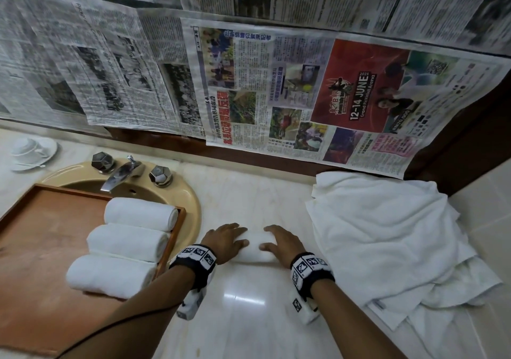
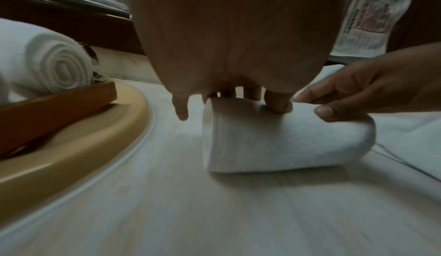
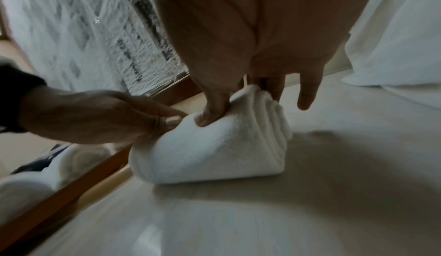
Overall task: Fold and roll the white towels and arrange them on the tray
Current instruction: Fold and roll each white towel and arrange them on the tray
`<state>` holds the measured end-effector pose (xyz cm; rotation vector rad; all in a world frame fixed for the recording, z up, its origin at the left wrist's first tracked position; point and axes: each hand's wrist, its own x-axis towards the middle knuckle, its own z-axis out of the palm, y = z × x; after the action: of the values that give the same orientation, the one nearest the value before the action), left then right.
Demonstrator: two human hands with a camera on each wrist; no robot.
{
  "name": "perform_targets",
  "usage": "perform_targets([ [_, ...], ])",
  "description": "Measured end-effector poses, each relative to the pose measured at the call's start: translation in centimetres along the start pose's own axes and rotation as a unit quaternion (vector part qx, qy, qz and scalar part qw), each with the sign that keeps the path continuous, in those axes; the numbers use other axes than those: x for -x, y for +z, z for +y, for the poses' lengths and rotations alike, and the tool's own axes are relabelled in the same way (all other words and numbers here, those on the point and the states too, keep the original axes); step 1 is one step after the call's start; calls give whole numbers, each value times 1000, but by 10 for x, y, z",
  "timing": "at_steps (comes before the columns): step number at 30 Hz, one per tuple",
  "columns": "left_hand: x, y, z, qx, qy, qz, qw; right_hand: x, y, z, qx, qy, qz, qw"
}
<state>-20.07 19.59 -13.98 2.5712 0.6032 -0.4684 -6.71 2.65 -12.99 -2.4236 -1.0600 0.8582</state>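
Note:
A small rolled white towel (image 1: 254, 251) lies on the marble counter (image 1: 249, 317) in front of me. My left hand (image 1: 225, 241) grips its left end and my right hand (image 1: 282, 245) its right end, fingers over the far side and thumbs on the near side. The left wrist view shows the roll (image 2: 281, 143) under my left hand (image 2: 257, 97), with my right hand (image 2: 346, 97) pinching its far end. In the right wrist view my right hand (image 3: 241, 99) clamps the layered end of the roll (image 3: 210, 152). Three rolled towels (image 1: 127, 242) lie side by side on the wooden tray (image 1: 41, 234).
A heap of unfolded white towels (image 1: 387, 242) fills the counter to the right. The tray rests over a beige sink (image 1: 190, 201) with a chrome faucet (image 1: 121, 173). A cup and saucer (image 1: 30, 148) stand at the far left. Newspaper (image 1: 249, 82) covers the wall behind.

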Motion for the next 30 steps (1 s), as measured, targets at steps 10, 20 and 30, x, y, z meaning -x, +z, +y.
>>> perform_targets([
  [10,-24,-29,-4,29,-9,-121,992,-29,-28,-3,-33,91,-98,991],
  [20,12,-18,7,-88,36,-46,994,8,7,2,91,-7,-59,994],
  [30,42,-11,44,-94,95,-31,991,59,24,21,23,-142,96,985],
])
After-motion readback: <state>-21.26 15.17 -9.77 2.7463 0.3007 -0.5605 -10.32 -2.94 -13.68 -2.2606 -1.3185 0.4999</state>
